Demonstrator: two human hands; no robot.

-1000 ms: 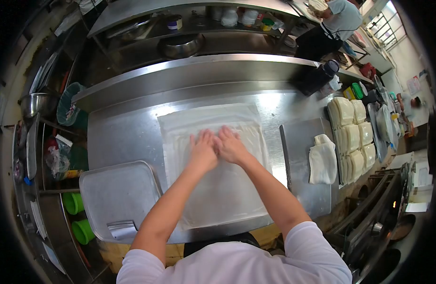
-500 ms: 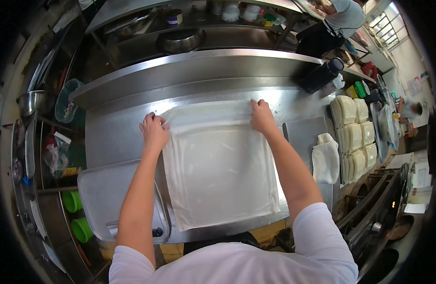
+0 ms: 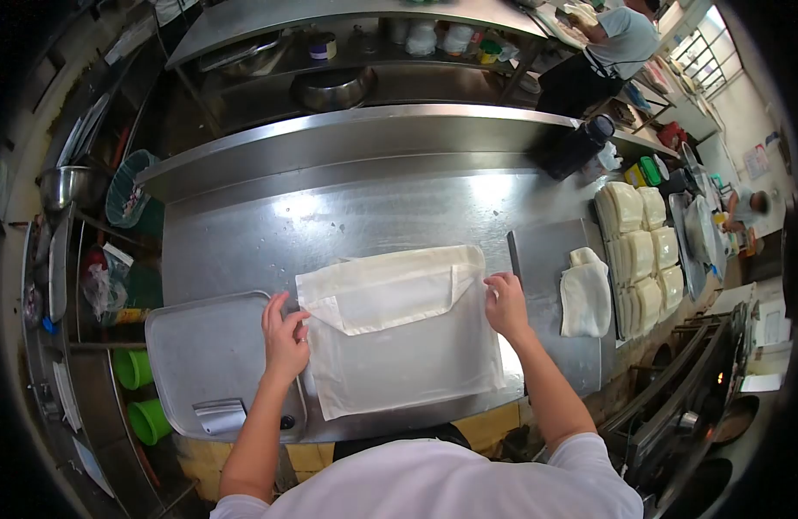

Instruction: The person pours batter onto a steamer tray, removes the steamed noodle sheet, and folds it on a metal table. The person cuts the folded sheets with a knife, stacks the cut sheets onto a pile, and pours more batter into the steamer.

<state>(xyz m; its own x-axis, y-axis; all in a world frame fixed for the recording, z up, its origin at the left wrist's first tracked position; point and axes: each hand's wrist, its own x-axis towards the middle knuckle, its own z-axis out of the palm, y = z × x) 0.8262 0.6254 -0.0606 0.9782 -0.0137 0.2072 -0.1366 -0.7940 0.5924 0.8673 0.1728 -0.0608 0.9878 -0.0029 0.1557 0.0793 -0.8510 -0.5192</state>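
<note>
A thin, cream-white sheet (image 3: pixel 416 372) lies on the steel table in front of me, its material hard to tell. Its far part is folded over toward me, forming a flap (image 3: pixel 390 303) with slanted corners. My left hand (image 3: pixel 286 339) is at the sheet's left edge, fingers apart and holding nothing. Beside the right edge is my right hand (image 3: pixel 508 304), fingers bent and loosely apart, with no part of the sheet seen in its grasp. A folded cream piece (image 3: pixel 585 294) lies on a metal board (image 3: pixel 546 259) to the right.
Stacked cream packets (image 3: pixel 646 246) stand at the right. A grey tray (image 3: pixel 200 355) with a flat metal scraper (image 3: pixel 220 417) lies at the left. A dark bottle (image 3: pixel 581 147) stands by the raised back edge (image 3: pixel 364 130). Another person (image 3: pixel 624 43) works at the far right.
The sheet's far edge has been brought toward me and folded over its middle. Both hands have moved nearer to me and come off the far corners.
</note>
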